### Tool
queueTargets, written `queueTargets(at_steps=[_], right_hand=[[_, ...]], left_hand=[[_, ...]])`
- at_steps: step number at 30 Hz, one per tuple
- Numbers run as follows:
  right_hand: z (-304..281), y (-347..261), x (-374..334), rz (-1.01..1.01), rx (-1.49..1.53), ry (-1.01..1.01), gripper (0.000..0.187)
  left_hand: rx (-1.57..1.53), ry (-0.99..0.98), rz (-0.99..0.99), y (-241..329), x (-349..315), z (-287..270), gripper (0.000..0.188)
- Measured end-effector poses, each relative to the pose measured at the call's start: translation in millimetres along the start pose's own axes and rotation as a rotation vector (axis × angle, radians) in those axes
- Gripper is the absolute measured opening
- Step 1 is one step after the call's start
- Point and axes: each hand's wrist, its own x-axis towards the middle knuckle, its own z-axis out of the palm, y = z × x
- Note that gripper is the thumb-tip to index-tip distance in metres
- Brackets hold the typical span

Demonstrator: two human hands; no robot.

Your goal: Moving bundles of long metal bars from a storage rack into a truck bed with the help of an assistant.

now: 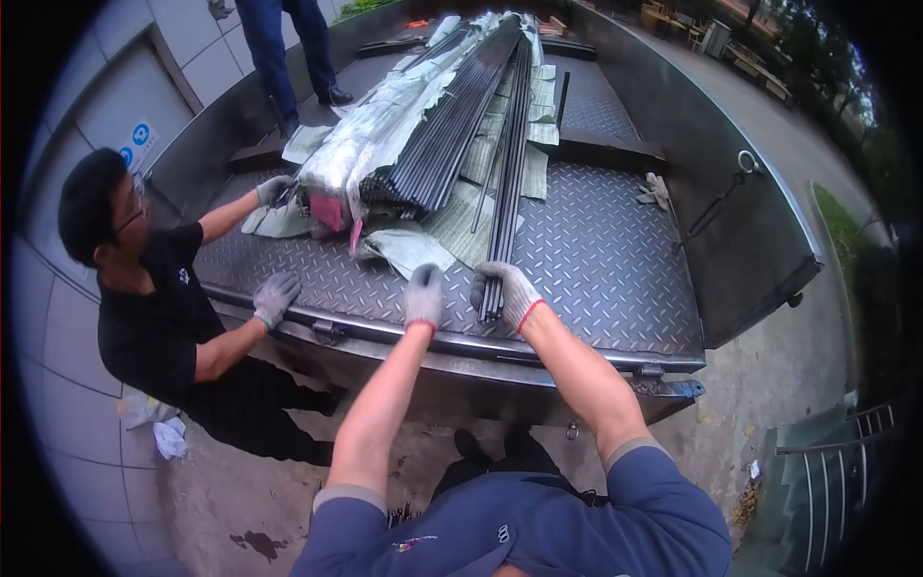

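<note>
Dark metal rods (507,197), a narrow bundle, stretch away from me along the truck bed. My right hand (508,291), in a pale knit glove with a red cuff, is wrapped round their near ends. Just left of it, above the bed's rear edge, is my left hand (423,296) in a matching glove; its fingers are blurred and partly hidden, and nothing visible sticks out of it. A larger stack of rods (437,159) lies to the left, partly covered by whitish wrapping (351,154). Torn wrapping sheets (411,252) lie under and beside the rods.
A co-worker (159,298) in black stands at left, one gloved hand on the bed edge, the other at the wrapped stack. Another person's legs (279,53) stand at the far left. High side walls (716,183) flank the diamond-plate bed (606,260). A loose glove (655,190) lies right.
</note>
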Motion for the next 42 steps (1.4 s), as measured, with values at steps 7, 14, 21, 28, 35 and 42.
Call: queueTargets(at_steps=[7, 14, 21, 28, 35, 42], right_hand=[[11, 6, -15, 0.015, -0.052, 0.012, 0.020], [4, 19, -12, 0.122, 0.040, -0.086, 0.014], [-9, 1, -12, 0.110, 0.089, -0.099, 0.015], [-6, -6, -13, 0.083, 0.040, -0.104, 0.021], [-24, -1, -5, 0.065, -0.150, -0.083, 0.030], [-35, -5, 25, 0.289, 0.148, -0.249, 0.030]], left_hand=[[-0.175, -0.289, -0.208, 8, 78, 41, 0.052], [0.416, -0.217, -0.001, 18, 125, 92, 0.054], [0.350, -0.395, -0.087, 47, 109, 84, 0.047], [0.713, -0.417, 0.157, 37, 32, 6, 0.042], [0.669, -0.404, -0.016, 80, -22, -3, 0.059], [0.505, -0.420, -0.037, 73, -36, -4, 0.058]])
